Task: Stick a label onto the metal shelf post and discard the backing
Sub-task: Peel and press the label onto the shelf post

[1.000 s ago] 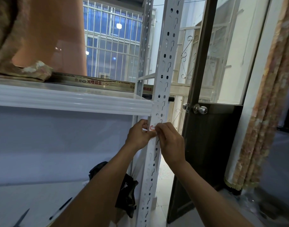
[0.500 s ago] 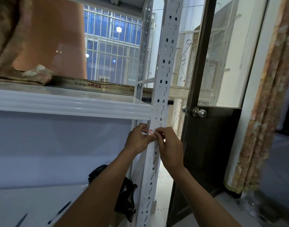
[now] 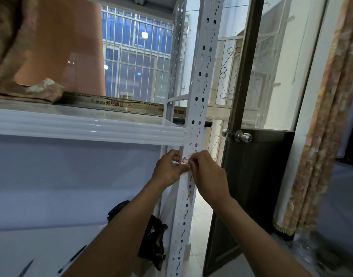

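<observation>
While on post (image 3: 199,86), label (image 3: 184,160) between grips (image 3: 167,166) (image 3: 205,170)

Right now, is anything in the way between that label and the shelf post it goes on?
Nothing visible does. The red-edged label lies against the white metal shelf post, just below the shelf, with the left hand and right hand pinching at it.

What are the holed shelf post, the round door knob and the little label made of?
The shelf post: likely metal painted white, judging by its punched slots and thin folded edge. The door knob: polished metal, silvery with bright reflections. The label: seemingly white paper or film with a red printed outline; too covered to be sure.
</observation>
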